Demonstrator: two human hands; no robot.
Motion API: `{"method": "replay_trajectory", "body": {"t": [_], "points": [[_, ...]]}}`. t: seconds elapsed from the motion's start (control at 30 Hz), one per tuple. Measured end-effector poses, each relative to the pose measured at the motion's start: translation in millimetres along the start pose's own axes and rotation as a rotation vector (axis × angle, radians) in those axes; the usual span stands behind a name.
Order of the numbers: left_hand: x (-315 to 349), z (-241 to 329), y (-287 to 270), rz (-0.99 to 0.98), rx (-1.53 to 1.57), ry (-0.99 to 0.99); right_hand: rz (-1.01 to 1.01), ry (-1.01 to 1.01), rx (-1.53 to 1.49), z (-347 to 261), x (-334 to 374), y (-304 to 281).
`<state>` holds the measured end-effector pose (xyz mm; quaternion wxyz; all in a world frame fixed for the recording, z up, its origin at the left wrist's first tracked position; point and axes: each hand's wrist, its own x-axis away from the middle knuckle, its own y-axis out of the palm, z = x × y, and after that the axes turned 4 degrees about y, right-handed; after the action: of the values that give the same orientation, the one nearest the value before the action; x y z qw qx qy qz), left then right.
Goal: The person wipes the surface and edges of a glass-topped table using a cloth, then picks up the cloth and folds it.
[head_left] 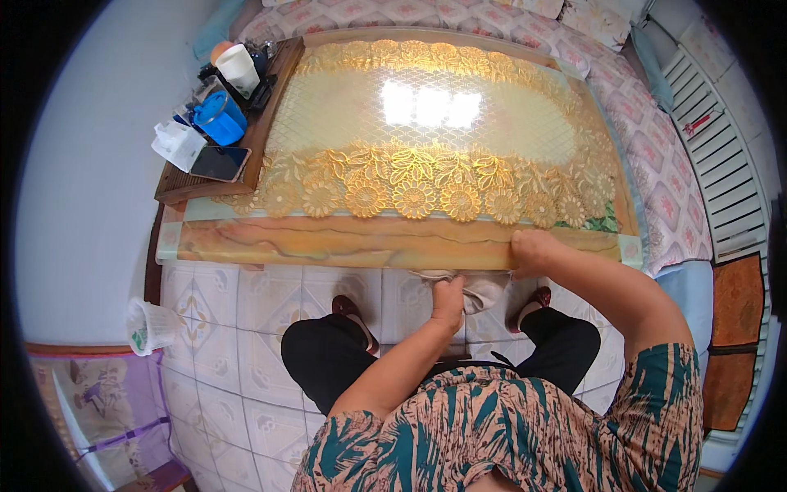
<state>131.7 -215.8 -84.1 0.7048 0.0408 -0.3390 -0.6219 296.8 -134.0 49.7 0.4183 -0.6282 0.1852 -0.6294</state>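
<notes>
A light beige-grey cloth (485,295) hangs bunched just below the front edge of a table. My left hand (448,302) is closed on its left part, with the fingertips partly hidden. At the table's front edge, to the right of the cloth, my right hand (533,251) grips the edge, its fingers bent over it. The table (344,243) has a glossy orange-brown marbled top. A gold flower-patterned lace cover (414,184) lies over most of it.
On the table's left stands a wooden tray (176,187) with a phone (220,163), a blue container (220,119), white cups (238,70) and a tissue pack (178,145). A white bin (152,326) stands on the tiled floor. A pink patterned sofa (648,156) runs behind and right.
</notes>
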Motion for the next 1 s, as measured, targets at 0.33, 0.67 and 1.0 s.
{"method": "replay_trajectory", "body": {"t": [0.33,0.67,1.0], "points": [[-74,59,-141,0.416,0.353,0.099,0.004,0.066,-0.056,9,6,5],[-86,70,-195,0.539,0.304,0.174,0.042,-0.019,-0.020,1,5,-2],[-56,-45,-52,-0.006,0.336,-0.376,0.024,0.052,-0.072,0,2,-1]]}}
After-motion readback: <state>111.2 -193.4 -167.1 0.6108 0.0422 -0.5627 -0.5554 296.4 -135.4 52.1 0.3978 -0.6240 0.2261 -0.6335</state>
